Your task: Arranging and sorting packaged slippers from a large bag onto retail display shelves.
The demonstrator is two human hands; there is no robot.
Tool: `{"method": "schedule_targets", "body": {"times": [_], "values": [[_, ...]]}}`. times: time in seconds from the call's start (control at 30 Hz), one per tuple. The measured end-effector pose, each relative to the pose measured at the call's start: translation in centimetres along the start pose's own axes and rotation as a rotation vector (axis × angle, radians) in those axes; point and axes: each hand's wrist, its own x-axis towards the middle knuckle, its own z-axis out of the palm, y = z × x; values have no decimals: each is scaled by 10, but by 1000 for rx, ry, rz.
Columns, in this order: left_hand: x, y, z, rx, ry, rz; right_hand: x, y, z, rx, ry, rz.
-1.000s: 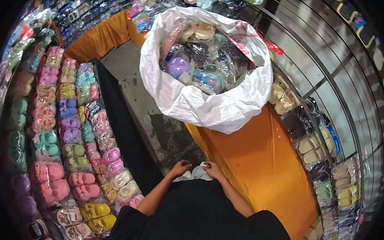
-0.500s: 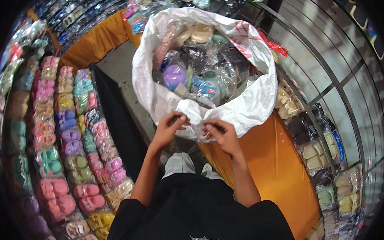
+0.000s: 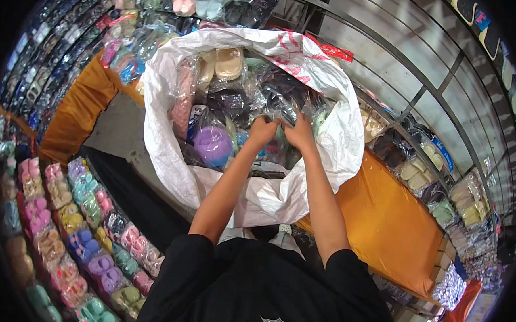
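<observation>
A large white woven sack (image 3: 163, 148) stands open before me, its rim folded outward. It is full of footwear in clear plastic bags: beige sandals (image 3: 228, 63), dark shoes and a rounded purple item (image 3: 213, 146). Both of my arms reach over the near rim into the sack. My left hand (image 3: 263, 131) is closed, its fingertips pinching the clear plastic bag (image 3: 276, 114) of a packed pair. Close beside it, my right hand (image 3: 299, 132) is closed on the same crinkled plastic. The contents of this bag are hard to make out.
Rows of colourful bagged clogs (image 3: 95, 269) line the left side. An orange cloth (image 3: 382, 218) covers a surface at the right, and another orange cloth (image 3: 79, 110) hangs at the far left. A metal wire rack (image 3: 439, 105) curves along the right, with bagged sandals below.
Both hands have let go of the sack's near rim and moved forward into it, taking hold of a plastic bag. The view has shifted, and the sack now appears lower and further left.
</observation>
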Motion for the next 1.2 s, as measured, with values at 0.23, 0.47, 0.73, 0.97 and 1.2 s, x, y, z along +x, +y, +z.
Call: {"method": "schedule_targets", "body": {"times": [0.23,0.47,0.73,0.97,1.2], "values": [[17,-32,-5,-156,-39,19,4,-9,22,-244,112,0],[5,-23,-13,-357,-96,-72,-7,-41,9,-393,72,52],[-25,11,-16,-475,-49,-1,-18,-65,-17,-306,87,95],[-43,14,-28,-746,-2,122,-48,-78,-6,-73,72,122],[-66,-2,-46,-764,143,4,-85,-75,19,-75,187,-145]]}}
